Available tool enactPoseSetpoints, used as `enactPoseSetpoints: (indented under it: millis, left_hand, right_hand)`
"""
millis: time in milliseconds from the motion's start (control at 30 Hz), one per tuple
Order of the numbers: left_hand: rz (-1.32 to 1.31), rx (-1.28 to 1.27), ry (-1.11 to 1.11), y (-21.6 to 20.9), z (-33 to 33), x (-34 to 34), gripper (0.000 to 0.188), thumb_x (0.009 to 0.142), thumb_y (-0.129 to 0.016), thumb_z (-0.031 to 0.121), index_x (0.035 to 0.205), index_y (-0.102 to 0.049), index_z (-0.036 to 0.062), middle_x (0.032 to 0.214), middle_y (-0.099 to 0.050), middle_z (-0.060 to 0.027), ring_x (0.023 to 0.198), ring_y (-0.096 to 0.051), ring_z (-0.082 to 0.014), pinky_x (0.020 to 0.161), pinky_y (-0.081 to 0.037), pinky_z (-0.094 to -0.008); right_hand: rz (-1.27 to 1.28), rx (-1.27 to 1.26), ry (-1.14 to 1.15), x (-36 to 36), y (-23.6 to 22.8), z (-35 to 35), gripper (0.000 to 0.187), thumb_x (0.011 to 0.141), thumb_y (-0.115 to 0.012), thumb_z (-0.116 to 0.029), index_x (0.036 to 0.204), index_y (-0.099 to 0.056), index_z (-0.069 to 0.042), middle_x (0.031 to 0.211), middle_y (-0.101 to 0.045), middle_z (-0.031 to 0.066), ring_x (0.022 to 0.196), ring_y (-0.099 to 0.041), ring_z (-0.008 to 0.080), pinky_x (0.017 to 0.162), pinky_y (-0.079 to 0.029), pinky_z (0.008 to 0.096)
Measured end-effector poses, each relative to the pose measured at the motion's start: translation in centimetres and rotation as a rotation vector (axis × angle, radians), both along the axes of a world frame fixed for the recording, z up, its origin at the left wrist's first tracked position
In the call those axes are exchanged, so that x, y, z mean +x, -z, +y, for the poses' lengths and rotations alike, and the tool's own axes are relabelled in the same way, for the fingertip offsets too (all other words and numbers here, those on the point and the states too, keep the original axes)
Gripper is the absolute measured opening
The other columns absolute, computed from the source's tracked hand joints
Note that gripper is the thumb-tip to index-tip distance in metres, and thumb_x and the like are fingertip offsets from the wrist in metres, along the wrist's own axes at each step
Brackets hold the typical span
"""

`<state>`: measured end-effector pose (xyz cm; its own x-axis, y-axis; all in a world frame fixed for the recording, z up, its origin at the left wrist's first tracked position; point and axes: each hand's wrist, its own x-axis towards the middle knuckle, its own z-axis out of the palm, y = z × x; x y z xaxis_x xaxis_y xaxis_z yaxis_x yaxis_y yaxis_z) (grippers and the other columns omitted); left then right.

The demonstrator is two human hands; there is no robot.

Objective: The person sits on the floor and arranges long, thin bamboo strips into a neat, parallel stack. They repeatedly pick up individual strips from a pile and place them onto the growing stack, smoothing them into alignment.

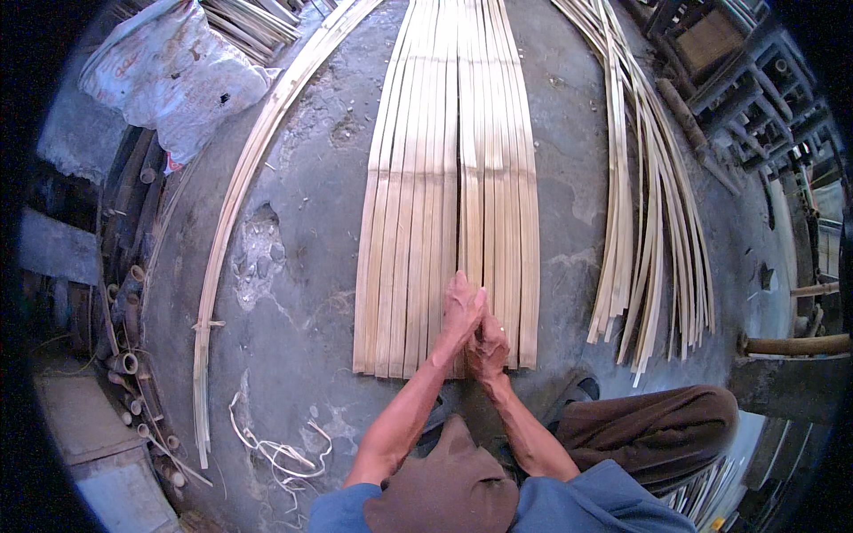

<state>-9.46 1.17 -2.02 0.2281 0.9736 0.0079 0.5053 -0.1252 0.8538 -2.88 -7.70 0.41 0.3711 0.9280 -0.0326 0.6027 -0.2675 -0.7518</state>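
A row of long, pale split-bamboo strips (pixel 426 240) lies side by side on the floor, stretching away from me. Over the near part of the row my left hand (pixel 464 309) is closed around a bamboo strip (pixel 471 235) near its middle, where a dark gap runs along one side. Just below it, close to the near ends, my right hand (pixel 489 348) is also closed, touching the left hand. It seems to grip the same strip, though its fingers hide most of what they hold.
On the right lies a fanned bundle of thin bamboo strips (pixel 657 240). A tied bundle (pixel 233 209) curves along the left, with curled shavings (pixel 289 455) nearby. Bamboo poles (pixel 131 362) and a white sack (pixel 169 75) sit farther left. Dark wooden frames (pixel 755 98) stand far right.
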Motion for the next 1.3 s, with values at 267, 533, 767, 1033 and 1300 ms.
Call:
enactPoseSetpoints:
  millis: [267,533,767,1033,1300]
  left_hand:
    - [0.033,-0.005,-0.068,-0.8,-0.8,1.4,0.054,0.089,-0.057,0.022,0.127,-0.038,-0.0119,0.120,-0.046,-0.0303,0.109,-0.048,-0.0472,0.098,-0.038,-0.0539]
    - [0.000,-0.044,-0.101,-0.1,-0.1,1.6,0.055,0.089,-0.055,0.024,0.127,-0.038,-0.0126,0.119,-0.046,-0.0307,0.110,-0.046,-0.0461,0.099,-0.036,-0.0550]
    - [0.000,-0.133,-0.136,-0.4,1.6,2.1,0.050,0.088,-0.056,0.030,0.117,-0.046,-0.0096,0.115,-0.049,-0.0321,0.109,-0.047,-0.0475,0.098,-0.037,-0.0558]
    - [-0.120,-0.266,-0.149,-0.5,2.0,3.1,0.042,0.092,-0.052,0.026,0.115,-0.043,-0.0080,0.109,-0.054,-0.0347,0.104,-0.053,-0.0505,0.090,-0.042,-0.0569]
    - [-0.051,-0.316,-0.243,1.5,3.2,3.0,0.034,0.096,-0.056,0.027,0.109,-0.055,-0.0034,0.093,-0.064,-0.0250,0.089,-0.064,-0.0420,0.075,-0.048,-0.0502]
  right_hand:
    - [0.021,0.111,0.041,0.5,0.6,-0.5,0.034,0.090,-0.066,-0.027,0.108,-0.060,0.001,0.087,-0.062,0.0232,0.082,-0.063,0.0430,0.068,-0.048,0.0465]
    - [0.070,0.086,0.051,0.3,-0.1,-0.4,0.044,0.090,-0.067,-0.027,0.125,-0.059,-0.001,0.094,-0.065,0.0222,0.085,-0.066,0.0376,0.072,-0.050,0.0421]
    - [0.095,0.055,0.065,-0.2,-1.8,0.3,0.043,0.092,-0.065,-0.021,0.132,-0.057,-0.005,0.090,-0.064,0.0230,0.084,-0.066,0.0371,0.072,-0.050,0.0419]
    - [0.011,0.021,0.067,0.9,-0.5,-0.3,0.048,0.092,-0.064,-0.028,0.135,-0.056,-0.007,0.096,-0.066,0.0256,0.087,-0.066,0.0417,0.074,-0.052,0.0462]
    - [-0.076,0.002,0.083,1.1,0.7,-0.5,0.053,0.090,-0.069,-0.033,0.130,-0.059,0.000,0.097,-0.067,0.0257,0.087,-0.067,0.0402,0.075,-0.052,0.0454]
